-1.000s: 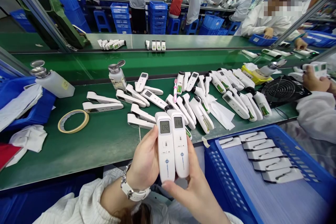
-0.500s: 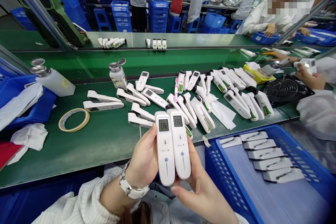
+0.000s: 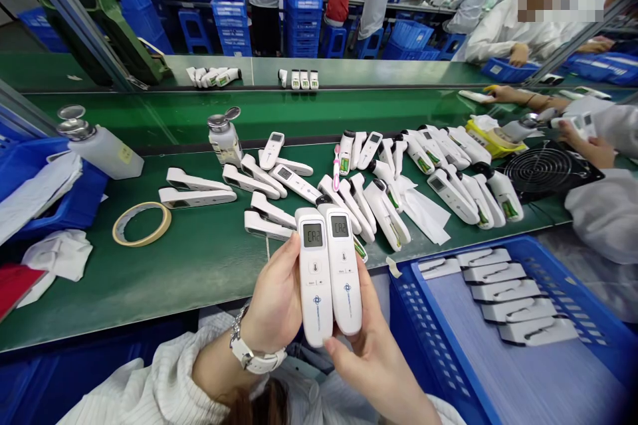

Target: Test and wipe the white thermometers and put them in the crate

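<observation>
Two white thermometers stand side by side in my hands above the table's front edge, screens facing me and lit with characters. My left hand (image 3: pixel 276 295) is closed on the left thermometer (image 3: pixel 314 279). Around the right thermometer (image 3: pixel 345 272) my right hand (image 3: pixel 376 345) is wrapped, its thumb near the lower ends of both. Behind them on the green table (image 3: pixel 214 279) lie several more white thermometers (image 3: pixel 389 216), some with open battery bays showing green. A pink toothbrush-like item (image 3: pixel 337 169) rests among them.
A tape roll (image 3: pixel 142 224) and two pump bottles (image 3: pixel 224 139) (image 3: pixel 102 146) stand left. At lower right, a blue crate (image 3: pixel 448 345) holds several thermometers. A black fan (image 3: pixel 541 169) and a co-worker's hands (image 3: pixel 591 146) are at the right. Beyond runs a green belt (image 3: pixel 174 116).
The two held thermometers have shifted very slightly up and right in view. At the right, the co-worker's reaching hand has moved left towards a thermometer on the belt.
</observation>
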Demonstrator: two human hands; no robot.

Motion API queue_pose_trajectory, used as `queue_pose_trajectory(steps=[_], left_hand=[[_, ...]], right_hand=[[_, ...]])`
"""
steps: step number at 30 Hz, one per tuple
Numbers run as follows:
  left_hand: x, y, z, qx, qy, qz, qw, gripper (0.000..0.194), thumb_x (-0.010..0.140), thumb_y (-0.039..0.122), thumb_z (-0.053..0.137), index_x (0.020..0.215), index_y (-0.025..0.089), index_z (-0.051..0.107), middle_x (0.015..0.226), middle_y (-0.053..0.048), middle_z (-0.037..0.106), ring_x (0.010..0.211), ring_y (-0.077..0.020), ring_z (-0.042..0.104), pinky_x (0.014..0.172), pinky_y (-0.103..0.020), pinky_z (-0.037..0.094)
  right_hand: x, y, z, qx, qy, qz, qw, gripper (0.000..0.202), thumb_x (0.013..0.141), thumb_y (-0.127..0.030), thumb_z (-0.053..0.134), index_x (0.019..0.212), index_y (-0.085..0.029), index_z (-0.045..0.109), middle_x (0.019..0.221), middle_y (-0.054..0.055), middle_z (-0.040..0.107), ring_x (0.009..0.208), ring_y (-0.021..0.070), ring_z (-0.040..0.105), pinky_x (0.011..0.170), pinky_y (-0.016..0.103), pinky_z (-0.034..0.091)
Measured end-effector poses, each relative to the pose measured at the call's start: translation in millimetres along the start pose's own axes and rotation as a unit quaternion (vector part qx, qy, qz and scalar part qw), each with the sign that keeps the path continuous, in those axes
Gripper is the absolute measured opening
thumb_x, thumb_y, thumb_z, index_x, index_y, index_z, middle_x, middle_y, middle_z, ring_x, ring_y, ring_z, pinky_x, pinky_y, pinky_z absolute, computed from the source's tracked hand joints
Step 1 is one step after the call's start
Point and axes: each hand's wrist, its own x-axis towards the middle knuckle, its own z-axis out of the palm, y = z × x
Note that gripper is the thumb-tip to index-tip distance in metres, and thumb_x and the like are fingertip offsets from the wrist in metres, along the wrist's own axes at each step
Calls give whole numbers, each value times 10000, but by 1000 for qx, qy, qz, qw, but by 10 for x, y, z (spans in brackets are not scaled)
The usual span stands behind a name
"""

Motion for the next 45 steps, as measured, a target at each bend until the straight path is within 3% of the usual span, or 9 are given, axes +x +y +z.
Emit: queue_pose_trajectory(steps=[3, 8, 15, 20, 24, 26, 36, 42, 45], left_hand=[[-6, -1, 0, 9, 3, 11, 1000, 430, 884, 397, 436, 1191, 107, 514, 1194, -172, 596, 1143, -357, 515, 949, -507, 425], [-26, -6, 3, 19, 5, 20, 1000, 412, 890, 396, 425, 1174, 116, 526, 1159, -160, 621, 1118, -344, 539, 936, -500, 438], [-35, 2, 15, 23, -2, 33, 999, 362, 898, 375, 420, 1106, 114, 559, 1121, -156, 642, 1079, -320, 573, 928, -471, 455], [-25, -27, -2, 21, -7, 38, 999, 348, 895, 376, 426, 1085, 123, 571, 1121, -154, 645, 1071, -323, 579, 908, -469, 472], [-20, -48, -21, 34, 14, 58, 998, 346, 883, 380, 451, 1089, 130, 574, 1085, -150, 662, 1012, -320, 611, 845, -467, 508], [-18, -54, -24, 36, 27, 63, 997, 340, 880, 372, 459, 1091, 131, 571, 1046, -150, 675, 962, -316, 632, 799, -465, 527], [-12, -61, -4, 40, 45, 64, 996, 337, 880, 379, 455, 1078, 130, 568, 993, -149, 682, 905, -310, 646, 740, -459, 542], [-18, -71, -5, 46, 50, 69, 995, 318, 872, 385, 470, 1049, 148, 588, 971, -129, 686, 906, -311, 644, 736, -453, 536], [-37, -82, -2, 38, 43, 73, 996, 293, 858, 364, 505, 1045, 159, 598, 986, -107, 684, 931, -284, 637, 784, -407, 517]], right_hand=[[0, 24, -8, -11, -8, -6, 1000, 871, 799, -140, 576, 1439, -352, 26, 1515, 18, 229, 1340, 224, 317, 1074, 412, 308], [18, 45, -15, -19, -10, -3, 1000, 900, 787, -91, 567, 1431, -380, 9, 1519, -2, 219, 1343, 205, 311, 1046, 364, 362], [-8, 42, -53, -42, -15, -17, 999, 901, 769, -66, 550, 1431, -385, 27, 1540, -41, 118, 1387, 193, 183, 1096, 374, 267], [16, 63, -15, -74, 9, -2, 997, 951, 744, -104, 591, 1440, -339, -14, 1522, 40, 192, 1356, 261, 275, 1081, 463, 282], [62, 43, 38, -63, 37, 33, 997, 1033, 688, -98, 632, 1439, -318, -43, 1415, 118, 392, 1161, 302, 533, 865, 439, 522], [74, 27, 51, -53, 41, 43, 997, 1059, 672, -91, 634, 1435, -323, -63, 1355, 125, 461, 1045, 291, 607, 749, 398, 569], [86, 10, 62, -20, 35, 42, 998, 1054, 656, -67, 616, 1432, -322, -49, 1249, 105, 543, 926, 239, 644, 686, 341, 562], [89, 22, 89, -25, 31, 44, 998, 1064, 665, -55, 598, 1431, -316, -92, 1281, 110, 531, 960, 239, 644, 699, 339, 567], [67, 64, 98, -83, 6, 23, 996, 1036, 682, -57, 581, 1436, -313, -81, 1395, 108, 421, 1121, 262, 565, 832, 382, 531]])
